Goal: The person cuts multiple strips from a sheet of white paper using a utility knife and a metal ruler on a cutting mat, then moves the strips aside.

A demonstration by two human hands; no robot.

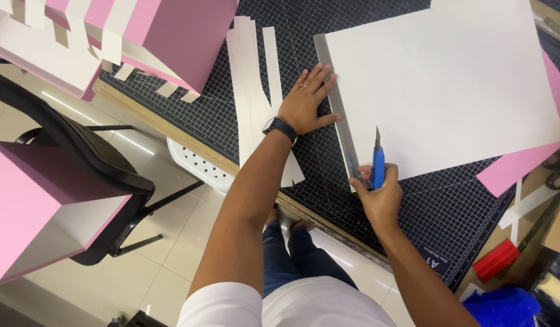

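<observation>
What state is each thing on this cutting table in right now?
Metal ruler: flat, pinned by left hand.
Blue utility knife: blade out, gripped by right hand.
White sheet: flat, uncut.
White strips: cut, piled.
Cutting mat: flat.

A big pink box (171, 36) sat at the top left corner of the table, with white paper strips stuck on it. Another pink box (44, 212) (white inside) stood at the left edge, over the floor near a black chair (92, 157). There were no labels, signs or screens to see.
</observation>
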